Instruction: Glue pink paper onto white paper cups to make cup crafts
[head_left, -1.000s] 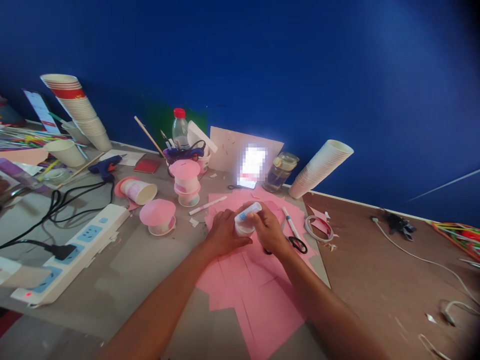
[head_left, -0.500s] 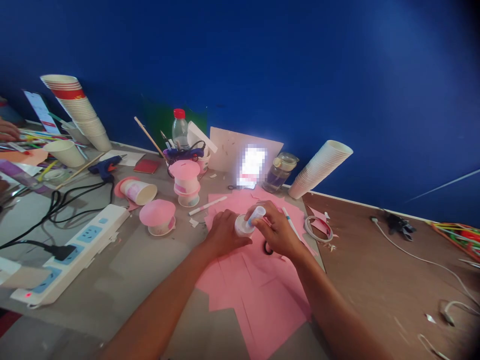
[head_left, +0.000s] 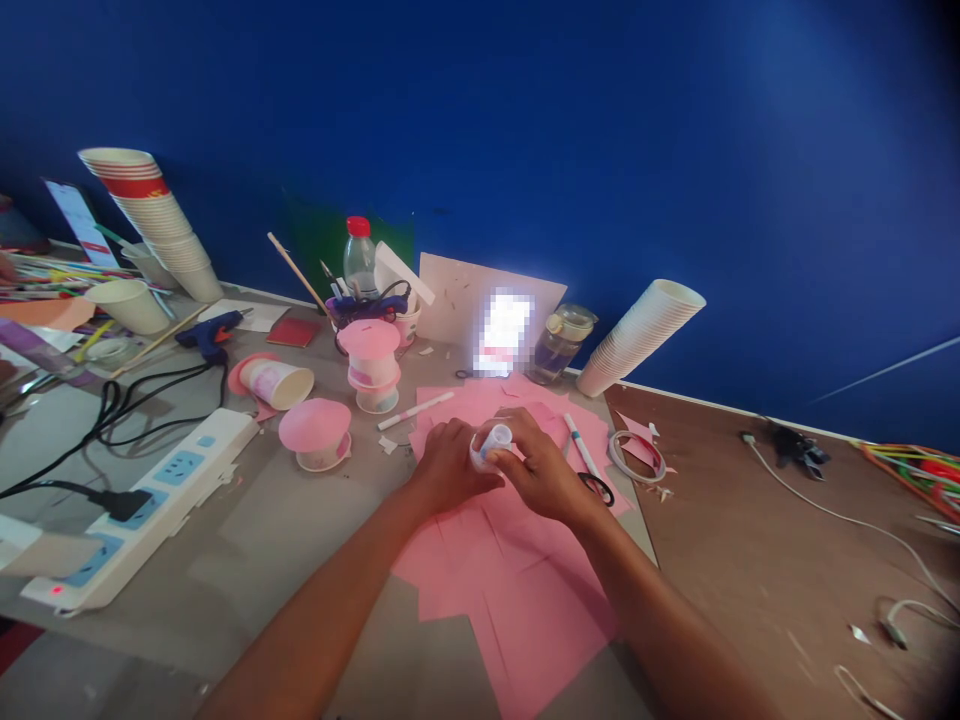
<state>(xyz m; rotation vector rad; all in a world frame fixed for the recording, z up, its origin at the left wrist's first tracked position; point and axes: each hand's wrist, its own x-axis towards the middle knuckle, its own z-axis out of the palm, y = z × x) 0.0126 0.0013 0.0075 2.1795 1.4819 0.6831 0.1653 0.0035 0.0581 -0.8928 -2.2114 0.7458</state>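
Observation:
My left hand (head_left: pixel 451 468) is wrapped round a small white paper cup (head_left: pixel 477 452), whose pale round end faces up. In my right hand (head_left: pixel 536 465) is a glue stick (head_left: pixel 496 440), held tilted over that end; whether it touches the cup is hidden by fingers. Beneath both hands lie overlapping sheets of pink paper (head_left: pixel 517 570). Scissors with a black handle (head_left: pixel 598 488) show beside my right wrist. Near them rests a white marker (head_left: pixel 583 445), and another marker (head_left: pixel 415 411) lies left of the paper.
Pink-topped cup pieces (head_left: pixel 315 428) stand left, with a power strip (head_left: pixel 161 500), cables and a glue gun (head_left: pixel 211 335). Behind are a bright phone (head_left: pixel 504 330), a glass jar (head_left: pixel 562 345) and stacked paper cups (head_left: pixel 641 335). A tape roll (head_left: pixel 636 456) lies right.
My right hand has shifted slightly left and down, turning the glue stick across the cup's end. The scissors' handle now shows by my right wrist. My left hand has stayed in place.

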